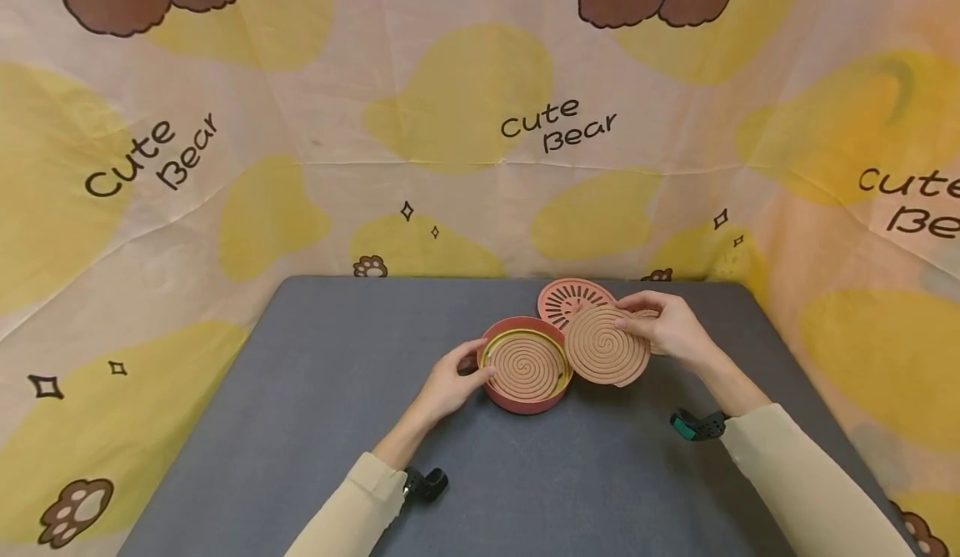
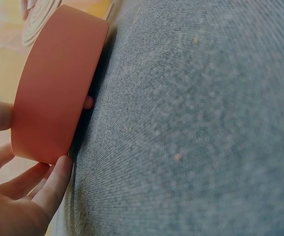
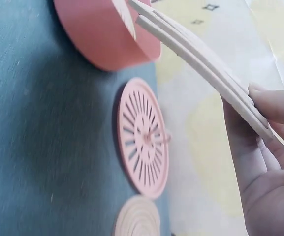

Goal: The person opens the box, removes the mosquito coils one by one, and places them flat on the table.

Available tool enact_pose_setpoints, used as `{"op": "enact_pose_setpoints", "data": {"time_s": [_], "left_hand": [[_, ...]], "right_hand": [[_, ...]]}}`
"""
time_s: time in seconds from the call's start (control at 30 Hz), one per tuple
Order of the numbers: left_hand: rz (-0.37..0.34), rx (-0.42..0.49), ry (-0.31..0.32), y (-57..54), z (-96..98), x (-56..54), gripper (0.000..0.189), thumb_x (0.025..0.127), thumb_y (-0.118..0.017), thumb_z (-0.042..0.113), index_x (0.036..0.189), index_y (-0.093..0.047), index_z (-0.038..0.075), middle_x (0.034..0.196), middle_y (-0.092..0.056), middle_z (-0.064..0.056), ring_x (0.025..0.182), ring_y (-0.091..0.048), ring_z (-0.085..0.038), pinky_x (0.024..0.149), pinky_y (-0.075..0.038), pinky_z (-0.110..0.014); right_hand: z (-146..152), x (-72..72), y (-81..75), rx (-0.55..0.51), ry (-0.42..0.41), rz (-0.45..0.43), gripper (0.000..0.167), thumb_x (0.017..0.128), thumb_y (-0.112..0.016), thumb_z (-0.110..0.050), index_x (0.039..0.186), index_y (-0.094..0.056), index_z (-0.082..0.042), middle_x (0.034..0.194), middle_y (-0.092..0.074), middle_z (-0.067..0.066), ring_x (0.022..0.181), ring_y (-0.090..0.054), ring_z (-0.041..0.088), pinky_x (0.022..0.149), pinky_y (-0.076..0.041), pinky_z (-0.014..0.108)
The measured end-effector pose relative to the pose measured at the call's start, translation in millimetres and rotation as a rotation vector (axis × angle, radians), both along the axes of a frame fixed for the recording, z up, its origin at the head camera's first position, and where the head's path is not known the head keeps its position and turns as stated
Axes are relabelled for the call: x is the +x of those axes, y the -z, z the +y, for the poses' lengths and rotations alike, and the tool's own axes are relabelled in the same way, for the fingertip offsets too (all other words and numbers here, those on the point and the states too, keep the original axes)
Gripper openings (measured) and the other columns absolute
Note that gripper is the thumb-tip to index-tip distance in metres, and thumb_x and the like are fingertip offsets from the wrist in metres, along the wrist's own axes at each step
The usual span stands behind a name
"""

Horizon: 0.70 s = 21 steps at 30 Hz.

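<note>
In the head view my left hand (image 1: 450, 380) grips the near-left side of a round red mosquito coil holder (image 1: 525, 408), its thumb at the rim. A spiral mosquito coil (image 1: 522, 365) lies inside, within a yellow inner ring (image 1: 567, 373). Above the table, just right of the holder, my right hand (image 1: 673, 329) pinches the edge of tilted mosquito coils (image 1: 606, 345); the right wrist view shows stacked layers (image 3: 201, 64) between thumb and fingers. The left wrist view shows the fingers against the holder's outer wall (image 2: 58, 83).
Behind the held coils lies a slotted pink-red lid (image 1: 561, 297) on the table (image 1: 360, 373). Another coil (image 3: 138, 219) lies beside the lid, mostly hidden by my right hand in the head view. Patterned cloth (image 1: 450, 107) hangs around the table's back and sides.
</note>
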<state>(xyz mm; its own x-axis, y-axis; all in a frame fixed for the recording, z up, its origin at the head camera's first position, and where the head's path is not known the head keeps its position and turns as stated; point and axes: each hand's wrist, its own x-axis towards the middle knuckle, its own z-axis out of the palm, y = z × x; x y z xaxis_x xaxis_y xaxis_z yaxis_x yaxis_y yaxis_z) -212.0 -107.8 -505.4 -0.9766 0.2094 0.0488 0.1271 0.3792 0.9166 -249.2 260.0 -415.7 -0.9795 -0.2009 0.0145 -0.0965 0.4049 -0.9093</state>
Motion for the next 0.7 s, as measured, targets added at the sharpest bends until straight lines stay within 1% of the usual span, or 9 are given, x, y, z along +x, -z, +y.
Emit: {"op": "enact_pose_setpoints", "data": {"time_s": [0.13,0.27,0.4,0.5,0.63,0.7], "left_hand": [[-0.001,-0.003,0.001,0.2,0.1,-0.5,0.054,0.096,-0.074,0.027,0.145,-0.058,0.013,0.135,-0.063,-0.012,0.119,-0.062,-0.028,0.093,-0.052,-0.048],[0.001,-0.007,-0.002,0.5,-0.1,-0.9,0.054,0.095,-0.074,0.027,0.145,-0.058,0.013,0.135,-0.063,-0.012,0.119,-0.062,-0.029,0.093,-0.052,-0.049],[-0.001,-0.014,-0.011,-0.8,-0.4,-0.3,0.054,0.095,-0.074,0.028,0.144,-0.058,0.013,0.137,-0.061,-0.011,0.119,-0.062,-0.029,0.095,-0.051,-0.050],[-0.005,-0.017,-0.013,-1.6,-0.1,0.0,0.054,0.095,-0.074,0.028,0.145,-0.058,0.012,0.139,-0.060,-0.011,0.120,-0.062,-0.029,0.095,-0.051,-0.049],[-0.007,-0.017,-0.013,-1.2,0.7,-0.7,0.054,0.095,-0.074,0.028,0.145,-0.058,0.013,0.139,-0.060,-0.010,0.120,-0.061,-0.028,0.096,-0.051,-0.049],[-0.008,-0.017,-0.014,-1.2,1.1,-1.1,0.054,0.095,-0.075,0.028,0.145,-0.058,0.013,0.140,-0.060,-0.010,0.120,-0.061,-0.028,0.096,-0.051,-0.049]], "right_hand": [[18,3.9,0.8,-0.033,0.023,-0.017,0.045,0.092,-0.078,-0.018,0.128,-0.063,0.006,0.113,-0.068,0.022,0.080,-0.071,0.016,0.065,-0.059,0.034],[35,5.9,0.8,-0.020,0.053,0.001,0.048,0.093,-0.078,-0.018,0.130,-0.062,0.007,0.116,-0.067,0.017,0.082,-0.070,0.012,0.065,-0.059,0.032],[53,7.6,3.1,0.025,0.087,0.024,0.049,0.093,-0.077,-0.024,0.130,-0.062,0.005,0.111,-0.069,0.002,0.084,-0.067,0.009,0.066,-0.056,0.029],[68,11.0,5.0,0.053,0.115,0.042,0.048,0.094,-0.076,-0.025,0.129,-0.062,0.005,0.105,-0.069,-0.010,0.083,-0.063,0.009,0.064,-0.053,0.028],[89,15.5,9.0,0.057,0.161,0.046,0.047,0.095,-0.075,-0.025,0.129,-0.062,0.005,0.101,-0.069,-0.014,0.082,-0.060,0.007,0.063,-0.051,0.025],[101,16.4,13.3,0.059,0.195,0.045,0.043,0.095,-0.075,-0.026,0.127,-0.064,0.001,0.099,-0.069,-0.017,0.082,-0.060,0.005,0.064,-0.050,0.023]]}}
